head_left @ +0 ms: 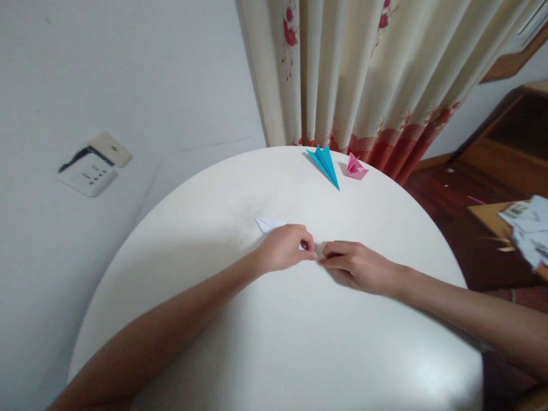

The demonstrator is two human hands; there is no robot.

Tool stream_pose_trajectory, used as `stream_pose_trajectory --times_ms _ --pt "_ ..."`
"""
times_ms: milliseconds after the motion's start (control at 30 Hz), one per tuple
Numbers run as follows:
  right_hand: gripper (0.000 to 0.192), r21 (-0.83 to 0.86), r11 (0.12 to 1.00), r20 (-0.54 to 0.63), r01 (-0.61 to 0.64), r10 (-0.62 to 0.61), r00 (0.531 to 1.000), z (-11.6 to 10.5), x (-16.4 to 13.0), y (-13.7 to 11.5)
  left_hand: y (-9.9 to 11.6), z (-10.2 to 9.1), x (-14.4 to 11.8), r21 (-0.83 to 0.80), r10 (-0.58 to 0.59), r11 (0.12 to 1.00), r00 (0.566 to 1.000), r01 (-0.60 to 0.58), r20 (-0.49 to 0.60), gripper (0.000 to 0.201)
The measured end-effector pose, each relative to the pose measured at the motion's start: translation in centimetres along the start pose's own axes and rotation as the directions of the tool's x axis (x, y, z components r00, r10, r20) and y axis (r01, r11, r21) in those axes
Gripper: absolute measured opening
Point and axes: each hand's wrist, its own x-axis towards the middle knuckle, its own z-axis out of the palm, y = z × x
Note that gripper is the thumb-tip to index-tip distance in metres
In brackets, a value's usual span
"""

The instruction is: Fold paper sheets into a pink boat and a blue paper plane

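A folded white paper (266,223) lies on the round white table (274,342), its pointed end showing to the left. My left hand (286,246) covers most of this paper and is closed on it, thumb and forefinger pinched at the right. Close beside it, my right hand (359,265) is also closed, with its fingertips pressed together almost against the left fingertips. Whatever lies between the right fingers is hidden or too small to make out.
Near the table's far edge lie a blue paper plane (325,166) and a pink folded paper piece (355,168). Behind them hangs a floral curtain (342,74). A wall socket (92,174) is at the left. Papers (531,225) rest on a wooden surface at the right.
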Motion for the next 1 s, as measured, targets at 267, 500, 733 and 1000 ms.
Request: stream_pose_trajectory --times_ms 267,500,733,1000 --pt "0.030 0.034 0.987 0.167 0.157 -0.160 0.973 -2.7 1.4 2.2 0.0 -0.5 1.0 -0.057 -0.070 0.996 0.993 0.076 0.100 0.011" --pt "0.029 0.034 0.979 0.175 0.199 -0.202 0.964 -2.6 1.4 2.5 0.2 -0.7 1.5 -0.044 -0.093 0.994 0.986 0.100 0.140 0.012" --pt "0.026 -0.036 0.964 0.170 0.263 -0.253 0.952 -2.2 1.2 2.8 0.3 -0.7 1.2 -0.043 -0.093 0.994 0.988 0.099 0.122 0.010" --pt "0.027 -0.232 0.894 0.278 0.383 -0.316 0.907 -2.3 1.4 2.9 0.4 -0.7 1.6 -0.016 -0.107 0.994 0.981 0.111 0.159 0.012"
